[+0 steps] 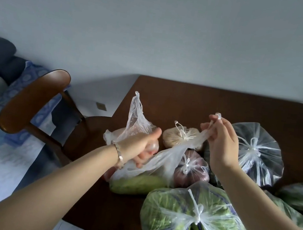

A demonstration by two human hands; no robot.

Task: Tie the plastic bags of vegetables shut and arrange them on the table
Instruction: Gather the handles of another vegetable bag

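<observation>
Clear plastic forms the untied bag [160, 162] at the left edge of the bench [187, 100], beside knotted bags [194, 219]. The left hand [139, 146] grips one handle [136, 113]; the right hand [221, 147] pinches the other handle [197, 139], stretched above a tied beige bag [174, 137].

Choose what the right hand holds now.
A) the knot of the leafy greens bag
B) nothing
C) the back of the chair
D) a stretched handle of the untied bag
D: the right hand pinches a handle pulled taut from the untied bag, which the left hand grips on its other side.
</observation>
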